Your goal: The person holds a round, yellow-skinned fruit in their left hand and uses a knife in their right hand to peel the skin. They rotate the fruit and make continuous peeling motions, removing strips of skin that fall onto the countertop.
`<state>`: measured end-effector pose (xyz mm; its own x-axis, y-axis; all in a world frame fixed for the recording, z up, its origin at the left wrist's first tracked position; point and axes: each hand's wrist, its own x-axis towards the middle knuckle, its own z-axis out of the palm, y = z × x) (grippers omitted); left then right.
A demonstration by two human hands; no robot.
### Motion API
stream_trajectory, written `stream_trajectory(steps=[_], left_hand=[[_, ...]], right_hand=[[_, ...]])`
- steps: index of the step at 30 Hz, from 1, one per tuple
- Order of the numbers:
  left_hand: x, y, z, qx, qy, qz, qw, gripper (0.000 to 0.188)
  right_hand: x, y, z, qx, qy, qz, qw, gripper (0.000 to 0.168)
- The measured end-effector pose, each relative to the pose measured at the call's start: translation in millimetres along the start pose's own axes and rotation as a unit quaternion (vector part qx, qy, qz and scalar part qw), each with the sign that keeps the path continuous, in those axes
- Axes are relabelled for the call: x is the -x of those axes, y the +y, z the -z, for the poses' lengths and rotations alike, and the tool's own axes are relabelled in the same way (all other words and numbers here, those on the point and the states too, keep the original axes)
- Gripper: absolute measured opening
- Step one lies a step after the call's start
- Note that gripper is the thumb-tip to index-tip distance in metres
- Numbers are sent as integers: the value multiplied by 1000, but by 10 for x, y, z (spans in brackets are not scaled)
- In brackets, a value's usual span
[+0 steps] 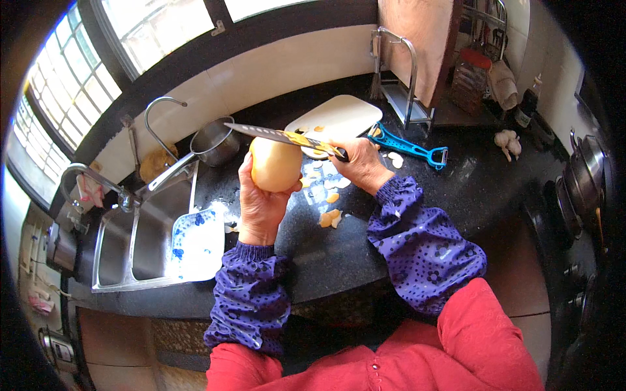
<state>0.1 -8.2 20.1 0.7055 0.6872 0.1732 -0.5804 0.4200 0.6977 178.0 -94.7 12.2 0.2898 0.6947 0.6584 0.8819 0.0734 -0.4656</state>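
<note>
My left hand (264,207) holds up a large, round, pale orange fruit or vegetable (277,165), its surface mostly smooth and peeled. In my right hand (361,163) is the black handle of a kitchen knife (266,132). The blade lies across the top of the round piece and points left, with yellow-orange scraps stuck along it. Below the hands, pieces of peel (330,218) lie on the black countertop. Behind the knife is a white cutting board (342,115) with a few scraps on it. A blue peeler (408,145) rests to the right of the board.
A double steel sink (159,234) is at the left, with a blue-patterned white tray (198,244) over its right edge. A steel saucepan (215,141) stands behind it. A metal rack (408,93) is at the back; garlic bulbs (508,144) and stacked pans (582,176) are at the right.
</note>
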Motion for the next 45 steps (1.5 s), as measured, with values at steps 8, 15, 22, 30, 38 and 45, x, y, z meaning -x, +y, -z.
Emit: stream_trajectory(steps=[8, 15, 22, 30, 38, 45], left_hand=[[67, -82, -122, -134, -85, 3, 987, 57], [122, -108, -227, -68, -92, 24, 993, 51], [31, -91, -53, 179, -19, 62, 982, 62], [0, -177, 23, 213, -20, -13, 977, 51], [35, -180, -75, 249, -3, -8, 969, 44], [17, -137, -90, 202, -5, 16, 979, 53]], right_hand=[[-25, -36, 2, -64, 5, 22, 998, 19], [-42, 112, 12, -101, 1, -71, 992, 14], [7, -125, 60, 8, 69, 76, 995, 22], [52, -249, 10, 13, 54, 151, 987, 29], [25, -193, -15, 10, 70, 136, 988, 29], [38, -42, -69, 47, 64, 76, 994, 31]])
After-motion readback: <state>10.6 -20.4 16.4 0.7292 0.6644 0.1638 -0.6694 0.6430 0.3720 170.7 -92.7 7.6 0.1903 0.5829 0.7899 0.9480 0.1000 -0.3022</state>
